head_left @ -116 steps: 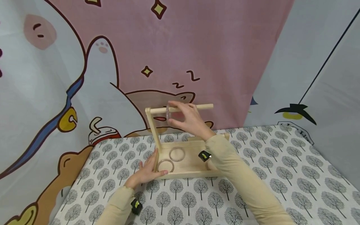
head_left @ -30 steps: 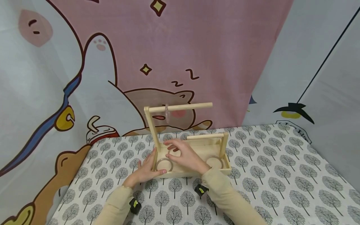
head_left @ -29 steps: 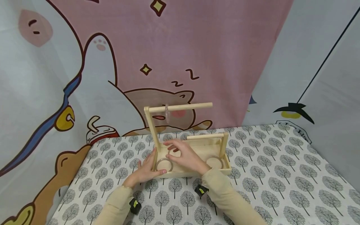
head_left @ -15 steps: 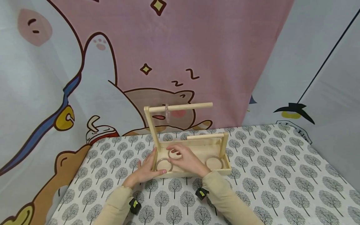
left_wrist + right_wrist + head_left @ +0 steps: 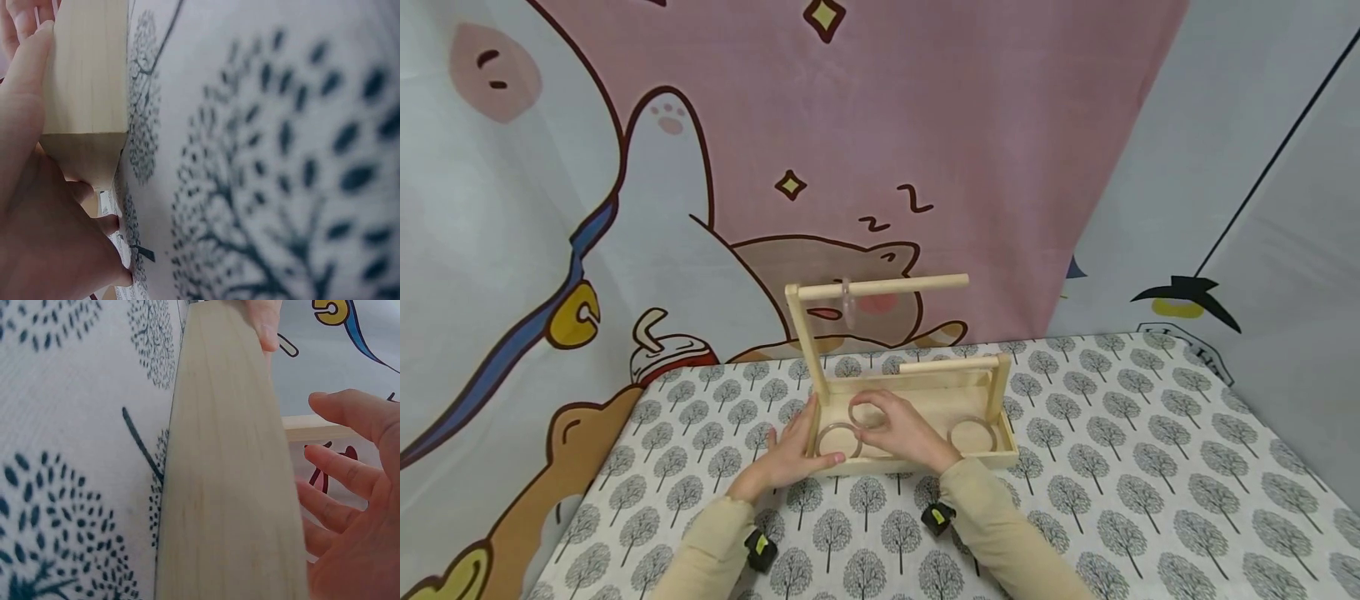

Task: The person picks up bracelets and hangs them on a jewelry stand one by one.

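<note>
Right grip (image 5: 901, 430) bends about a ring (image 5: 852, 413) in the left half of the wooden tray (image 5: 943, 403); whether clasped cannot be told. Left grip (image 5: 793, 455), unclenched, rests against the tray's left end.

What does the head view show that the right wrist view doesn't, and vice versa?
Only the head view: four translucent round rings, one hanging on the pale wooden upper rod and three in the pale wooden tray, plus two black wrist devices.

Only the right wrist view: close-up wood grain on the tray's near wall.

Both: the tray, the right hand, the left hand (only partly in the wrist view), the white cloth printed with dark trees and the cartoon-printed backdrop.
</note>
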Action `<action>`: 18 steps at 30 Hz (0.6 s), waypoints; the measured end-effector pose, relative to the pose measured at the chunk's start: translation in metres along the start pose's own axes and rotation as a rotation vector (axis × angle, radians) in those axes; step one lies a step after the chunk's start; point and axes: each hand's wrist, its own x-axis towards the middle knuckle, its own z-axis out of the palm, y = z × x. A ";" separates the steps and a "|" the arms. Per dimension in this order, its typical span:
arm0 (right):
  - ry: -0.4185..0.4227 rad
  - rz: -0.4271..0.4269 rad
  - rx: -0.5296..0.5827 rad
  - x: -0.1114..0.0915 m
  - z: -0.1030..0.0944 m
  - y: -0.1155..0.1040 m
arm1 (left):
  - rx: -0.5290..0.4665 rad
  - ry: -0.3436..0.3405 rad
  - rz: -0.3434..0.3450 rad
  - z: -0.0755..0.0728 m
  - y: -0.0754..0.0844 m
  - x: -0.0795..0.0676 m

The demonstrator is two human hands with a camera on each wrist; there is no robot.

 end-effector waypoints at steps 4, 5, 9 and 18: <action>0.006 0.041 0.005 0.001 0.001 0.005 | -0.004 0.000 0.002 0.000 0.000 0.000; 0.011 0.051 -0.001 0.002 0.000 0.007 | -0.004 0.000 0.001 0.000 0.001 0.000; 0.033 0.064 -0.024 0.002 0.001 0.011 | -0.003 -0.005 -0.006 0.001 0.001 0.001; 0.046 0.097 0.007 0.002 0.005 0.022 | -0.006 -0.008 -0.012 0.000 0.001 0.000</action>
